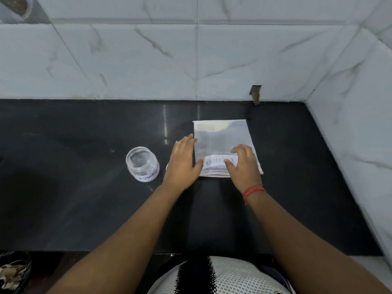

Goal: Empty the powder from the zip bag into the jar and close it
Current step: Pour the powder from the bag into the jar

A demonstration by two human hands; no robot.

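A black polished counter fills the lower scene, backed by white marble-veined wall tiles that turn a corner on the right. The zip bag is the landmark: it lies flat on the counter, right of centre, its far edge near the back wall, its near edge bearing a white label with handwritten letters. The left hand lies at the bag's left edge, palm down and fingers spread, the fingertips and thumb touching the plastic and clutching nothing. The right hand rests on the bag's near right part, fingers curled down onto the label; whether it pinches the plastic or only presses on it cannot be told. A red thread circles the right wrist, just nearer than the bag. The clear jar stands upright left of the bag, beyond the left hand, lidless, with a white label reading partly "POWD".
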